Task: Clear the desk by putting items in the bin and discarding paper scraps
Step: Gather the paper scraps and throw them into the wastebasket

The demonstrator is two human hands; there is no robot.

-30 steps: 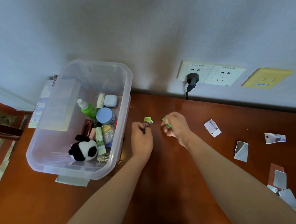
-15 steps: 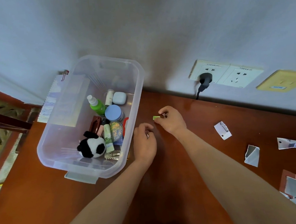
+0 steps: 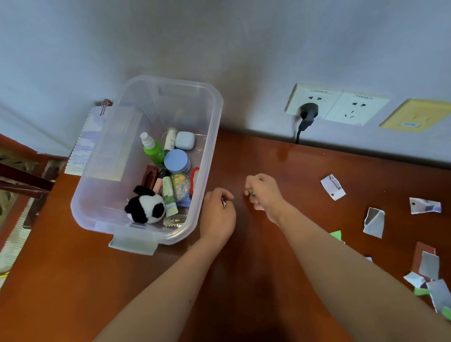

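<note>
The right hand (image 3: pixel 264 193) is pinching a green scrap (image 3: pixel 251 192). The left hand (image 3: pixel 218 214) is curling round a small thin thing (image 3: pixel 224 203) I cannot identify. The bin (image 3: pixel 175 83) is sitting just left of the left hand, which is the nearer one. Loose paper scraps (image 3: pixel 373 222) are lying far right on the worktop (image 3: pixel 253 275).

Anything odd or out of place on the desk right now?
Torn paper scraps lie scattered loose over the right side of the desk, several overlapping near its edge. The clear bin sits angled to the wall. Nothing looks spilled or broken.
</note>
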